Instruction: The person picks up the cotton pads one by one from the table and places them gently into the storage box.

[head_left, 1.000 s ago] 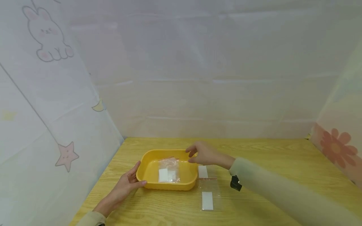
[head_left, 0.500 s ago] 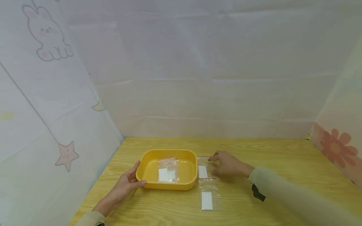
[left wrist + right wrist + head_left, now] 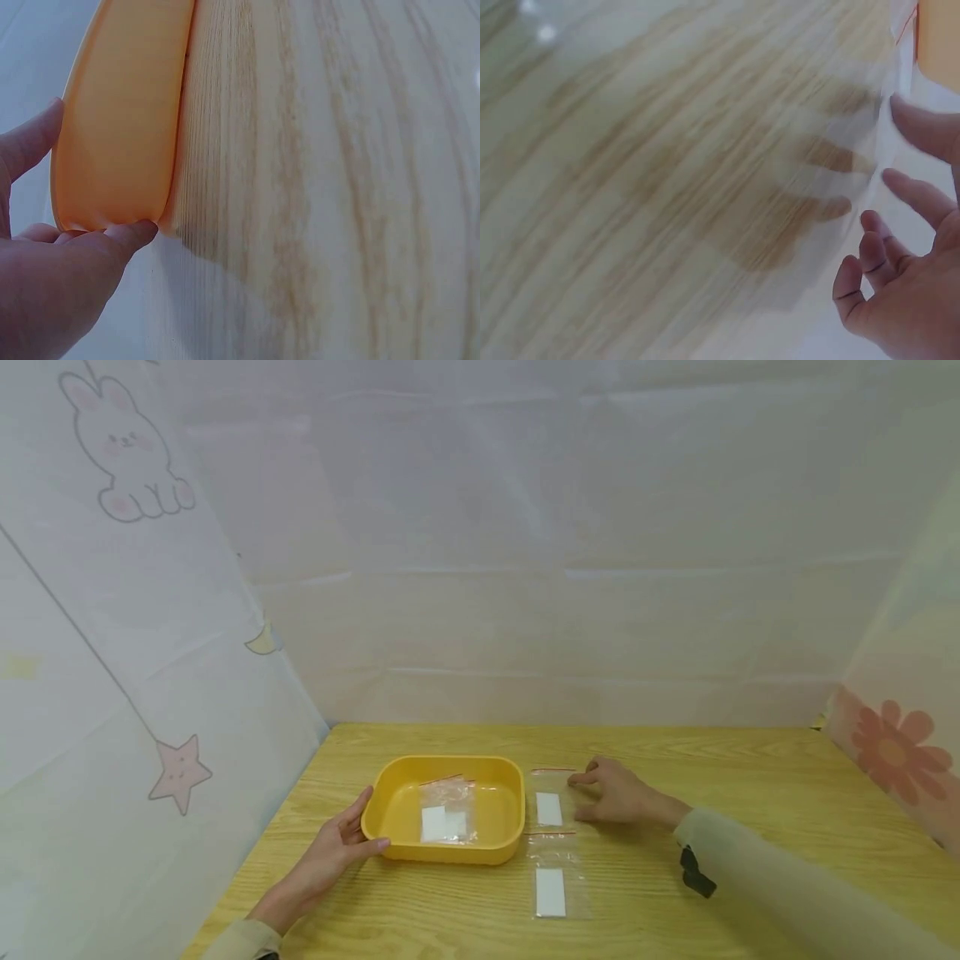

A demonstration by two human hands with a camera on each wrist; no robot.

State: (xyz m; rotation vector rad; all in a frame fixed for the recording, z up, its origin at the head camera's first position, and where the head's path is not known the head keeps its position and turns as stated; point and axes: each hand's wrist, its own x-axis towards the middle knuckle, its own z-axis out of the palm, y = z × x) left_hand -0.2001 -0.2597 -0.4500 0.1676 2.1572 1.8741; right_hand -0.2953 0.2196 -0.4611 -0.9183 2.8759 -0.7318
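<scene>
A pale wooden table (image 3: pixel 750 793) fills the lower part of the head view, walled in on three sides by white sheeting printed with a rabbit, a star and a flower. On the left half of the table sits a yellow tray (image 3: pixel 501 814), a rounded rectangle with its long axis running left to right; a crumpled clear bag (image 3: pixel 448 811) with a white label lies inside it. The left hand (image 3: pixel 335 847) holds the tray's near left corner, thumb along the near wall and fingers relaxed against the left side. Just right of the tray, two flat clear zip bags lie end to end, long axes pointing away from the person. The farther zip bag (image 3: pixel 551 802), red seal strip at its far end and white label at its middle, has the right hand (image 3: pixel 617 792) at its right edge, fingers loosely curled and fingertips touching the plastic. The nearer zip bag (image 3: pixel 553 881) lies untouched, almost touching the tray's near right corner.
</scene>
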